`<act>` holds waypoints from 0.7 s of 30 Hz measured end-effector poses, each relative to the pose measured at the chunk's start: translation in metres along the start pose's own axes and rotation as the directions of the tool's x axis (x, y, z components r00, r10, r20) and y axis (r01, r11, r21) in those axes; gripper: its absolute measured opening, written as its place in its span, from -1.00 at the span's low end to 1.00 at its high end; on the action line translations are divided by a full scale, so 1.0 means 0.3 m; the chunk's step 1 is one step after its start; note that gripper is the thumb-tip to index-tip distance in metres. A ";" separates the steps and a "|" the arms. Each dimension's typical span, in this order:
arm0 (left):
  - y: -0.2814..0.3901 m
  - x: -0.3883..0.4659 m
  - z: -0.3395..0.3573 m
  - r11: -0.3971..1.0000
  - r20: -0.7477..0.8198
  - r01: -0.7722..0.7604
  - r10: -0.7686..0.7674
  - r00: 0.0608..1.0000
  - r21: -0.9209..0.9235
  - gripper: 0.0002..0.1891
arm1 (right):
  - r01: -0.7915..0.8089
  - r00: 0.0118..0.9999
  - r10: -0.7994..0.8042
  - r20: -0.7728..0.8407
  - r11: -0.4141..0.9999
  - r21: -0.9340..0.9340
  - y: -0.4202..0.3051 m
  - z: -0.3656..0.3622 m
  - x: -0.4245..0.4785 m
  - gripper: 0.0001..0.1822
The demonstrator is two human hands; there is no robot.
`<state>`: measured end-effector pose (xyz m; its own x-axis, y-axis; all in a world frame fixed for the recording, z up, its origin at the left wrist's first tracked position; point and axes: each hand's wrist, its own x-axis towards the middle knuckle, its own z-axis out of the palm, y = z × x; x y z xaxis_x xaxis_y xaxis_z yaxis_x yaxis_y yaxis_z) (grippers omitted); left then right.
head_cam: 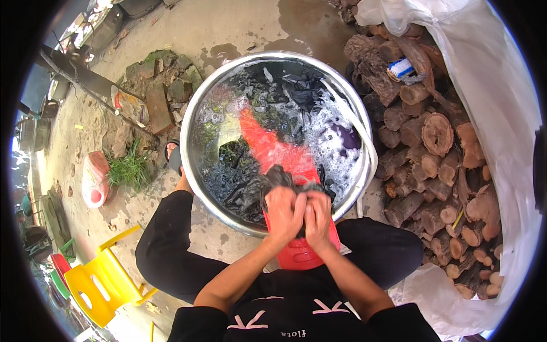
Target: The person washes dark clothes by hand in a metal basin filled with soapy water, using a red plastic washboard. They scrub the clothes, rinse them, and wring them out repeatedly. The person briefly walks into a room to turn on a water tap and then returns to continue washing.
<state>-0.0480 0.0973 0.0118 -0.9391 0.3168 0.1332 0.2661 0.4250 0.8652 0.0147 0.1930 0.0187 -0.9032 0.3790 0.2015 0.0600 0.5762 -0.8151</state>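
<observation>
My left hand (285,211) and my right hand (317,216) are side by side, both closed on a dark wet cloth (277,177). They press it over a red plastic washboard (299,254), which leans from my lap into a large round metal basin (188,171). Soapy water fills the basin. A red cloth (269,141) lies in the water just beyond my hands. Black garments (303,92) float at the far side, more dark cloth (245,196) lies at the near left, and a purple cloth (345,137) shows among the suds at the right.
A white hose (369,149) hangs over the basin's right rim. Stacked firewood (438,132) stands at the right, with a blue-and-white brush (400,69) on it and plastic sheeting (491,85) beside it. Left are broken bricks (158,107), a pink bag (95,171) and a yellow plastic chair (104,282).
</observation>
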 end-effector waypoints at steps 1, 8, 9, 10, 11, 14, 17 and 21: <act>-0.057 -0.050 0.024 0.976 -0.026 -0.210 0.212 0.977 0.061 -0.77 | 0.012 0.999 -0.016 -0.042 0.997 -0.081 0.037 0.028 -0.068 -0.76; -0.311 0.306 0.075 0.812 -0.102 0.110 -0.063 0.993 0.573 -0.62 | -0.262 0.952 0.289 0.104 0.940 -0.217 0.242 0.244 0.354 -0.71; -0.349 0.289 0.086 0.710 -0.189 0.070 0.091 0.978 0.700 -0.57 | -0.235 0.959 0.269 0.091 0.931 -0.279 0.248 0.251 0.368 -0.70; -0.361 0.247 0.101 0.707 -0.206 0.125 0.030 0.978 0.696 -0.56 | -0.222 0.960 0.265 0.085 0.913 -0.343 0.244 0.250 0.362 -0.68; -0.366 0.199 0.118 0.699 -0.225 0.181 -0.030 0.974 0.692 -0.54 | -0.263 0.936 0.331 0.118 0.882 -0.390 0.235 0.244 0.345 -0.66; -0.255 0.125 0.077 0.813 -0.087 0.468 -0.469 0.879 0.346 -0.55 | -0.376 0.850 0.493 0.183 0.813 -0.445 0.185 0.161 0.240 -0.56; -0.116 0.077 0.000 0.871 -0.008 0.483 -0.484 0.875 0.090 -0.70 | -0.499 0.824 0.545 0.154 0.827 -0.260 0.076 0.070 0.176 -0.55; 0.114 0.062 -0.095 0.996 0.106 0.083 -0.081 0.991 -0.015 -0.78 | -0.529 0.760 0.647 -0.055 0.666 0.525 0.134 -0.042 0.127 -0.56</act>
<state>-0.0625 0.0936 0.0578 -0.9291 0.3697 0.0105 0.1839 0.4371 0.8804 -0.0120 0.2398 0.0004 -0.6245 0.7008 -0.3447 0.2950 -0.1970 -0.9350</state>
